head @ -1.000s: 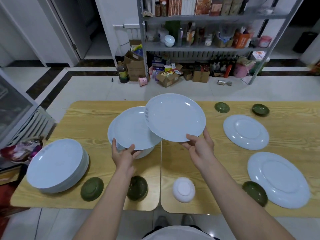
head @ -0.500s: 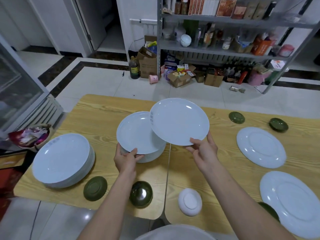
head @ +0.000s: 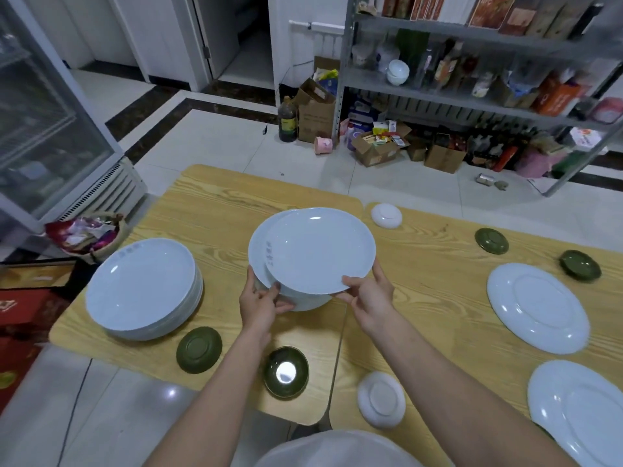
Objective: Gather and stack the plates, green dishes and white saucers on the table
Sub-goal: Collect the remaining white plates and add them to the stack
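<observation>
My right hand (head: 367, 296) grips the near rim of a white plate (head: 320, 249), held level over a small pile of plates (head: 259, 251) at the table's middle. My left hand (head: 261, 305) holds that pile's near-left edge. A taller stack of white plates (head: 143, 286) sits at the left. Two large plates lie upside down at the right (head: 537, 306) and near right (head: 580, 411). Green dishes lie near the front edge (head: 199, 348), (head: 286, 371) and at the far right (head: 491, 241), (head: 580, 265). White saucers lie overturned at the front (head: 381, 403) and far side (head: 386, 215).
The wooden table (head: 209, 210) is two tops joined at a seam. A basket of wrappers (head: 86, 232) and a glass-door cooler (head: 50, 129) stand to the left. Metal shelving (head: 472, 106) with boxes stands beyond the table on the tiled floor.
The plate in my right hand has shifted left until it nearly covers the middle pile. My head turned right and down, bringing the far saucer into sight.
</observation>
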`<state>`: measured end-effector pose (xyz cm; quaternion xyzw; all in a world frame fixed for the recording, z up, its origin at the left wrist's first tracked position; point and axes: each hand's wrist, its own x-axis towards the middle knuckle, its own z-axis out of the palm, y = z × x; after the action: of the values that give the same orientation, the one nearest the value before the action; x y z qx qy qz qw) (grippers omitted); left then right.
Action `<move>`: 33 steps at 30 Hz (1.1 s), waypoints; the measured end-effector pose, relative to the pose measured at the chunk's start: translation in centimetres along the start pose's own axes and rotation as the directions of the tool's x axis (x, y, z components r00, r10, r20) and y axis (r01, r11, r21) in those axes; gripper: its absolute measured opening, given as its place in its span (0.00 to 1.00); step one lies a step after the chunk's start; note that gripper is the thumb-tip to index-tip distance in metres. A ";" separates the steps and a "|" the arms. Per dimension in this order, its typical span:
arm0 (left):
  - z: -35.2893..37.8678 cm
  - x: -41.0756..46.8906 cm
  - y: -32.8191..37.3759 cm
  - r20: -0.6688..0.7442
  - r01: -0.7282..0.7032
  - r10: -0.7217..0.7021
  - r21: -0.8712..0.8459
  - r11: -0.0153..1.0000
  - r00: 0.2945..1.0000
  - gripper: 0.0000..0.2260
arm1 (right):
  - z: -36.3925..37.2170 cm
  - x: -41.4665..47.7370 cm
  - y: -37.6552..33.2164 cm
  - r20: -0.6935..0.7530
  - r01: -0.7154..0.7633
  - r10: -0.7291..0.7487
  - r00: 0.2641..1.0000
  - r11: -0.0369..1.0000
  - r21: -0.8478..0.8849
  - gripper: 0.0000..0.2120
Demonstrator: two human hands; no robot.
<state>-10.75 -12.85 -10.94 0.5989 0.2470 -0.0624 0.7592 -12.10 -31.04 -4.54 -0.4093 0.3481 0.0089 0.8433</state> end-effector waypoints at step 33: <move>-1.1 0.3 -0.1 0.087 0.009 -0.020 0.122 0.992 0.996 0.33 | 1.7 5.8 2.2 -0.141 0.016 -0.111 0.984 0.838 -0.546 0.37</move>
<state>-10.83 -11.75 -11.36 0.6388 0.2133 -0.1094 0.7311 -7.36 -29.94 -8.70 -0.6418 0.3868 0.0446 0.6606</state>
